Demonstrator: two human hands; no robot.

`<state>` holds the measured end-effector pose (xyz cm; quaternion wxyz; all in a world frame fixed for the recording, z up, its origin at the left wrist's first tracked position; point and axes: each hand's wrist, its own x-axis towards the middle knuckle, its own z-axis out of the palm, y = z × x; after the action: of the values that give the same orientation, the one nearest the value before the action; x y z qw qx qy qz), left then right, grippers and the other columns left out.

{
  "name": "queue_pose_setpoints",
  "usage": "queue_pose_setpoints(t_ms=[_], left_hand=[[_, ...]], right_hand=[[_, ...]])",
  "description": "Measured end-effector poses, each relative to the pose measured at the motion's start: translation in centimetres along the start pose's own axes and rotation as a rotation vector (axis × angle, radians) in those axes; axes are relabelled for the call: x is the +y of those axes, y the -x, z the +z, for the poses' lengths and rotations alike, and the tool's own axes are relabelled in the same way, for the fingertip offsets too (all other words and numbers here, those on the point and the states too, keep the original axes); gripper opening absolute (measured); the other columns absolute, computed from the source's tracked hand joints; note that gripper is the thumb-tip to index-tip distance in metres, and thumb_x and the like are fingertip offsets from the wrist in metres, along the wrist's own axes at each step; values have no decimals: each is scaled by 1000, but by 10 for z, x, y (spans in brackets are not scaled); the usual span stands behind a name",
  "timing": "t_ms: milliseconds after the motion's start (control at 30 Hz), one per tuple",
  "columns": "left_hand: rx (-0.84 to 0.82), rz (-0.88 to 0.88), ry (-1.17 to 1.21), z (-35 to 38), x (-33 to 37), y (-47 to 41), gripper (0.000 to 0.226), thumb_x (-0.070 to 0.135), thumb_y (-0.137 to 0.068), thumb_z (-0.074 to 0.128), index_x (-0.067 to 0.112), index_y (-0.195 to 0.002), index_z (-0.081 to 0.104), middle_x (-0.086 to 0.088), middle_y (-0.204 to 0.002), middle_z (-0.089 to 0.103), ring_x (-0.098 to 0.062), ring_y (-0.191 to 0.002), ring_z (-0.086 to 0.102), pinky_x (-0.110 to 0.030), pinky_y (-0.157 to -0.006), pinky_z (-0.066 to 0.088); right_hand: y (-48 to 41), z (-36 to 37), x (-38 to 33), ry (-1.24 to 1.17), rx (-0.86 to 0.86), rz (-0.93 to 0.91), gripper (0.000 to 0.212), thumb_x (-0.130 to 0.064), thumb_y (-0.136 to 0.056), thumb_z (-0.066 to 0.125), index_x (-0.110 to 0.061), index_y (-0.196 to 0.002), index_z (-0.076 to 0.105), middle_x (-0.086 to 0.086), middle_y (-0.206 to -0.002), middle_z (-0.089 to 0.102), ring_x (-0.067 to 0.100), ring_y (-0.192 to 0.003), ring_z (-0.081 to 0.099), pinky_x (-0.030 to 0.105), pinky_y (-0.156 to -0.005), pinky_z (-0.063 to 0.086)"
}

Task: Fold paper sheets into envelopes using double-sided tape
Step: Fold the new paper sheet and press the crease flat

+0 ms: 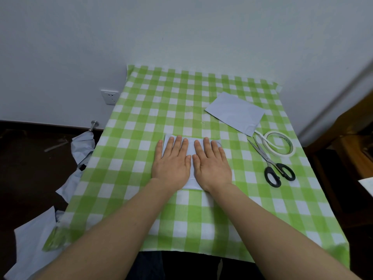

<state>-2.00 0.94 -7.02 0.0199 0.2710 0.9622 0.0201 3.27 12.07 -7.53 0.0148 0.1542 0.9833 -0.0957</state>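
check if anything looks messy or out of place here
Crumpled paper scraps hang off the table's left edge, some lying on the floor. A loose tail of the tape roll trails unstuck toward the scissors. Nothing looks damaged.

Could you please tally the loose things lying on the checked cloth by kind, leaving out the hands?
Folded paper pieces: 2, one pressed flat under both hands, one lying free to the far right.
Tape rolls: 1, with a loose tail.
Scissors: 1, black-handled, beside the tape.
Total: 4.
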Motion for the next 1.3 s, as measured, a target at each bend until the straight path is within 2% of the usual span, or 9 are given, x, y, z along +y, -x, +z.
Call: queue_pose_setpoints(t_ms=[167,367,467,567,900,1000,1133,1200,1300], left_hand=[[4,1,3,1,0,-1,55,39,-100,5,21,-150,-8,4,-159,-9,-14,-145,-12,-42,-112,-18],[6,29,29,2,-2,-2,55,38,-101,7,18,-150,-7,0,-159,-9,-18,-146,-10,-38,-117,-11],[0,32,53,3,-2,-3,55,38,-101,8,18,-150,-7,0,-159,-9,-18,-146,-10,-36,-118,-9],[-1,32,61,3,-2,-3,55,38,-101,8,18,-150,-7,0,-159,-8,-18,-146,-10,-36,-118,-9],[-8,31,50,3,-2,-3,55,38,-101,9,18,-150,-6,-1,-159,-7,-19,-146,-9,-36,-119,-7],[-19,28,49,2,-2,-3,55,38,-101,8,18,-150,-6,-1,-159,-8,-19,-146,-9,-37,-118,-8],[-18,20,32,1,-1,-2,55,39,-100,8,20,-150,-6,1,-159,-8,-19,-146,-10,-40,-118,-10],[-12,11,17,1,-1,-1,55,39,-100,7,21,-150,-6,2,-159,-8,-20,-145,-13,-41,-116,-13],[-8,7,8,1,-1,-1,55,41,-100,7,22,-150,-6,2,-159,-9,-23,-145,-16,-42,-114,-16]], right_hand=[[-1,0,0,3,3,-4,85,-50,-73,-21,-27,-151,1,2,-160,-4,20,-147,-7,34,-117,-10],[1,-2,-1,-2,-3,-13,80,-50,-77,-19,-26,-151,0,3,-160,-5,20,-147,-8,34,-118,-9],[0,-4,0,-17,-29,-3,57,-44,-98,2,-24,-151,0,5,-159,-7,20,-147,-9,34,-118,-10],[1,-5,-1,-24,-34,2,53,-39,-101,12,-24,-151,0,7,-159,-9,20,-147,-10,33,-118,-10],[0,-4,-1,-12,-42,15,56,-43,-99,7,-25,-151,1,9,-159,-8,21,-147,-10,33,-117,-13],[0,-2,-1,-3,-17,9,80,-52,-78,-16,-25,-151,3,9,-159,-5,22,-147,-7,33,-116,-12],[0,-2,-1,-13,-17,6,88,-51,-71,-21,-25,-151,3,9,-159,-5,22,-147,-7,33,-116,-12],[0,-3,-2,-21,-13,5,83,-51,-76,-18,-25,-151,4,9,-159,-5,22,-147,-7,33,-117,-11],[0,-5,-1,-12,-44,16,58,-45,-97,2,-25,-151,2,8,-159,-7,22,-147,-9,34,-118,-11]])
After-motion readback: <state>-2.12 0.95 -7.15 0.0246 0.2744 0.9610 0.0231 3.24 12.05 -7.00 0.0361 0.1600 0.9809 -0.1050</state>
